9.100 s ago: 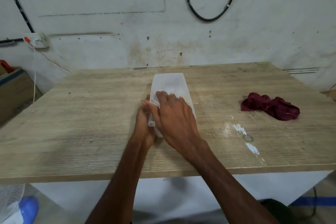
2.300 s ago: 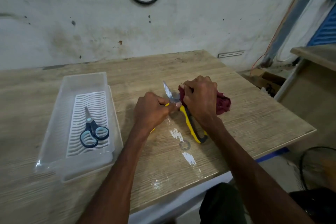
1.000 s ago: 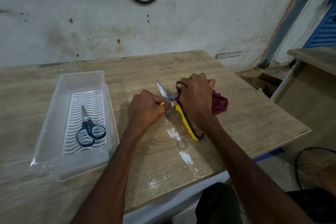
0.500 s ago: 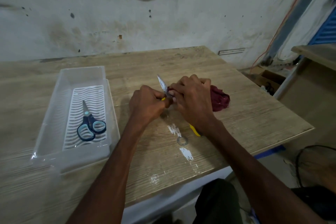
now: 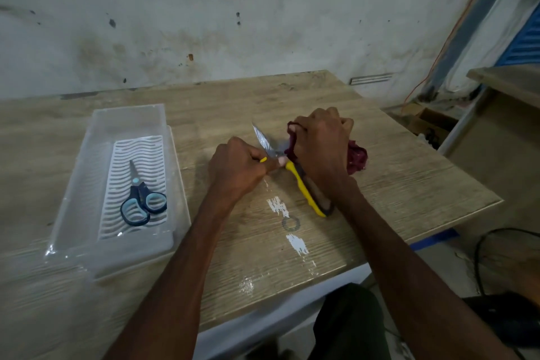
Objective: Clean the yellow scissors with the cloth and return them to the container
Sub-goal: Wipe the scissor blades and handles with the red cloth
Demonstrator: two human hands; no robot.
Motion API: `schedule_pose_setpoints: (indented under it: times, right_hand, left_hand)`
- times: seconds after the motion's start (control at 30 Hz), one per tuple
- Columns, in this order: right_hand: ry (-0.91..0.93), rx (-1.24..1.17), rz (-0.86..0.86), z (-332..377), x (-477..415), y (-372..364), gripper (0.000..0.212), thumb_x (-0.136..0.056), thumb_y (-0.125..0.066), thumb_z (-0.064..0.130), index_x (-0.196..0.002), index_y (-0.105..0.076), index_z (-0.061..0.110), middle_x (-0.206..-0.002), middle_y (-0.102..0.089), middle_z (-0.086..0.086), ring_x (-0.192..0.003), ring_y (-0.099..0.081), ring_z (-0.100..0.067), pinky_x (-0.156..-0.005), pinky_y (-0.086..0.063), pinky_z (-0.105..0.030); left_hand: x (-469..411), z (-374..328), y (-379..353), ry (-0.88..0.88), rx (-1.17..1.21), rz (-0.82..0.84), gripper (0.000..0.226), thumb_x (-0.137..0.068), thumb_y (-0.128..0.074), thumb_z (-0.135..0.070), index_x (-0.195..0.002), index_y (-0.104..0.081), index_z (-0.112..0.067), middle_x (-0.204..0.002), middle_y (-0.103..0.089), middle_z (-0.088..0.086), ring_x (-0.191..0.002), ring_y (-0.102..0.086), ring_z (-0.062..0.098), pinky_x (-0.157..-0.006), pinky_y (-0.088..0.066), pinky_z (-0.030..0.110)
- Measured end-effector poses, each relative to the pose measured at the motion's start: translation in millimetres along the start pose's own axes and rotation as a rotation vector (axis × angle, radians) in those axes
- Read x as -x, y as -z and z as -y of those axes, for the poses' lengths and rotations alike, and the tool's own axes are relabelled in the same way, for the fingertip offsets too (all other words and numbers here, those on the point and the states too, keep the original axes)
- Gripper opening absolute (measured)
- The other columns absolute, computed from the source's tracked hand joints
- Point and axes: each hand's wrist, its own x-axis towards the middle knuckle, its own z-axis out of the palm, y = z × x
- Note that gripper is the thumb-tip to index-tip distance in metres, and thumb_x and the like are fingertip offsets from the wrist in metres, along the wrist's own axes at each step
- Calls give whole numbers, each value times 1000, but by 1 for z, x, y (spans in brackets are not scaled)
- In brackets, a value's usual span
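The yellow scissors (image 5: 305, 193) are on the table (image 5: 409, 178), in the middle, well apart from the container (image 5: 128, 114), which stands at the left. The scissors are opened wide: one bare blade points to the far left, and one yellow handle runs to the near right under the right wrist. The left hand (image 5: 239, 166) has its fingers curled tight around the other handle, of which only a small yellow end shows, and its thumb presses near the pivot. The right hand (image 5: 321, 149) is closed as a fist around the dark red cloth (image 5: 356, 159); the cloth touches the scissors at the pivot, and part of it hangs out at the right of the hand. The second blade is hidden. In the container lies a white ribbed insert (image 5: 117, 184), and on it blue scissors (image 5: 143, 202), closed, with the tip to the far side. White marks (image 5: 296, 244) and a ring stain (image 5: 290, 223) are on the table near the hands.
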Motion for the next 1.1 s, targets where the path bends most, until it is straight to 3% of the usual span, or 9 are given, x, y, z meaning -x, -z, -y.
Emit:
schedule_pose_setpoints:
  times: [0.2,0.3,0.43,0.5,0.63,0.73,0.8,0.97,1.1]
  right_hand:
    - [161,-120,76,3,22,-2,21,-87,-53,31,-99,-68,23,-94,-61,-3,-93,-52,-26,-80,-33,-40]
    - [141,-190,83,-3,16,0,16,-86,-55,32,-93,-69,27,-87,-60,-1,-91,-51,-25,-77,-32,-39]
    - [-3,-172,40,-5,4,-4,16,-88,-55,26,-89,-69,20,-86,-60,-7,-93,-51,-30,-79,-31,-41]
    - [-18,-178,69,-1,1,-3,14,-85,-57,25,-87,-69,18,-86,-61,-9,-93,-52,-32,-78,-30,-40]
    - [180,-119,139,9,16,-1,15,-77,-66,27,-91,-67,23,-92,-61,-4,-95,-52,-26,-81,-27,-38]
    - [63,-45,60,0,2,-2,13,-82,-59,25,-92,-67,22,-93,-60,-6,-98,-50,-28,-82,-27,-40]
    - [-46,-33,41,-3,-5,-2,18,-88,-50,21,-92,-68,18,-93,-61,-9,-98,-51,-31,-83,-30,-42]
    - [155,-134,113,6,17,1,21,-81,-54,32,-92,-67,20,-91,-61,-7,-93,-51,-26,-81,-27,-39]
    - [-2,1,34,-6,-6,-9,22,-83,-48,25,-90,-67,19,-92,-61,-7,-96,-51,-30,-81,-28,-40]
  left_hand:
    - [-3,4,-1,-23,8,-14,58,-64,-73,-68,-62,-72,-11,-52,-64,8,-56,-66,20,-61,-54,41]
    - [-4,3,-1,-16,-9,-15,50,-65,-74,-69,-59,-74,-19,-48,-63,1,-52,-62,13,-56,-49,34]
    - [-3,0,-2,-16,-21,-30,46,-68,-74,-67,-51,-70,-25,-46,-60,-3,-50,-57,8,-52,-39,26]
    - [-2,2,-2,-12,-19,-28,46,-69,-74,-66,-59,-75,-21,-49,-63,0,-52,-61,10,-54,-44,29]
    - [-1,2,1,-35,-45,-49,46,-74,-74,-58,-60,-74,-14,-47,-60,2,-52,-62,13,-51,-45,32]
    - [0,1,1,-29,-48,-55,41,-70,-73,-66,-61,-75,-26,-41,-52,-6,-49,-54,7,-49,-31,23]
    - [0,2,-1,-22,-48,-42,42,-68,-72,-69,-63,-76,-27,-42,-53,-8,-54,-58,8,-52,-32,22]
    - [-1,1,2,-29,-12,-53,39,-69,-74,-66,-74,-81,-29,-45,-58,-6,-57,-63,12,-54,-34,24]
    - [2,-1,1,-35,-42,-50,39,-69,-72,-68,-79,-80,-31,-40,-48,-12,-55,-56,9,-52,-30,23]
